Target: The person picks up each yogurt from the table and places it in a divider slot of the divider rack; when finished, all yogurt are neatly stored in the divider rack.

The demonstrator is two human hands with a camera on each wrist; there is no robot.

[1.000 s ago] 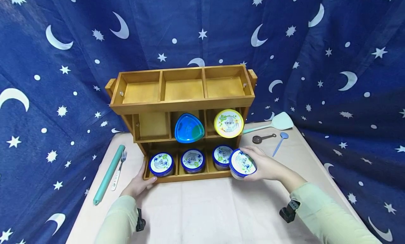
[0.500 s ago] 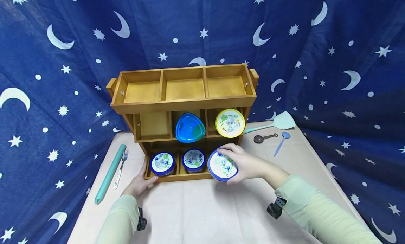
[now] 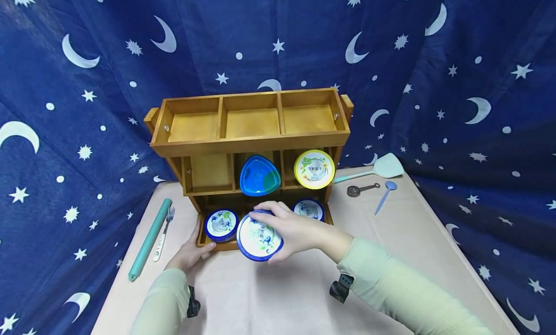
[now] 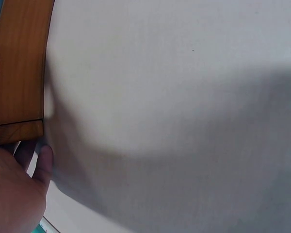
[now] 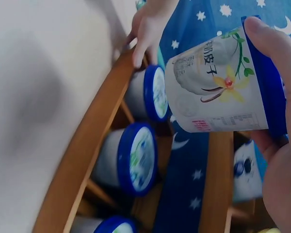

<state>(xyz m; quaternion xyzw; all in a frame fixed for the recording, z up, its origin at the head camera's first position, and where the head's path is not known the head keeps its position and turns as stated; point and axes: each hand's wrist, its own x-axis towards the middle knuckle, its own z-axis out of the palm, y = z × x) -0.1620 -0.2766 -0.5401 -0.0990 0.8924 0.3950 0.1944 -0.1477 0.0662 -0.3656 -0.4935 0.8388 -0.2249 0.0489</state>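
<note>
In the head view, my right hand grips a blue-lidded tub by its lid, in front of the wooden rack's bottom tier. The right wrist view shows the tub's white side printed with a yellow flower, fingers and thumb around the lid. My left hand holds the bottom left corner of the three-tier wooden rack, thumb on the front board. Two more blue-lidded tubs, a left one and a right one, sit in the bottom tier. A middle tub there is hidden in the head view behind the held one.
The middle tier carries a blue rounded-triangle container and a yellow-lidded tub. A green roll and a fork lie left. At right are a pale green turner, a dark measuring spoon and a blue spoon.
My right hand has carried the blue-lidded tub leftward along the rack's front, from the right end past the right tub to the middle. The left hand has stayed on the rack's corner.
</note>
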